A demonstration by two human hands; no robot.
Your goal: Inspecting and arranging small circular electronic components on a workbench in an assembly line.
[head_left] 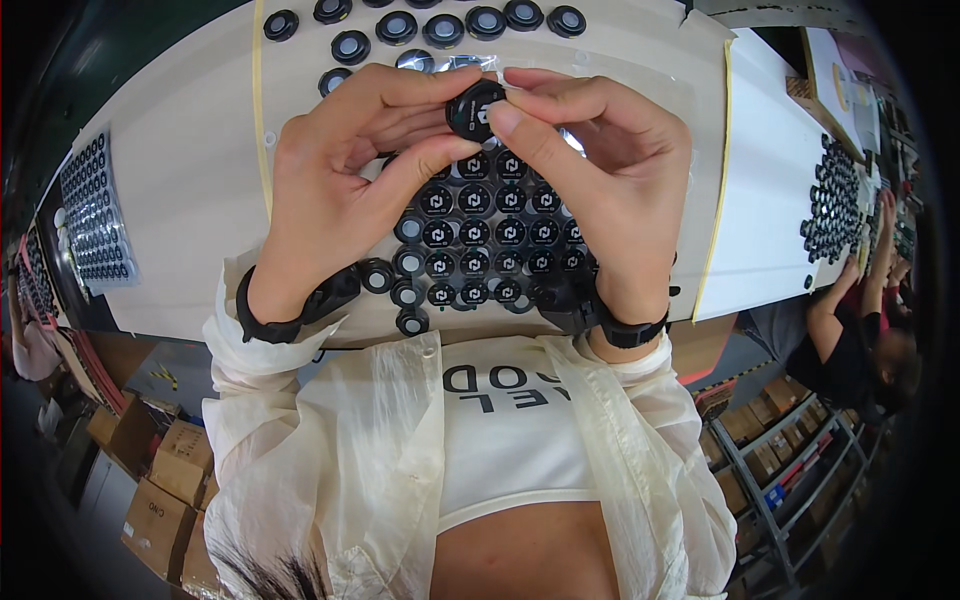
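A small round black disc-shaped device (468, 112) with a white mark on its face is held up between my two hands. My left hand (350, 165) pinches its left side between thumb and fingers. On the other side my right hand (605, 150) has its thumb against the disc's face, with the fingers curled behind. Beneath my hands, rows of similar black discs (475, 233) with white marks lie in a clear plastic tray. Several black discs with grey centres (397, 28) stand loose beyond my hands, and a few more (376, 275) sit along the tray's left side.
A beige-covered table (180, 190) carries yellow tape lines (262, 120). At far left lies another filled clear tray (98, 210). On the right, a white surface (760, 170) holds a cluster of black discs (833, 205), with people beside it. Cardboard boxes (160, 525) are stacked lower left.
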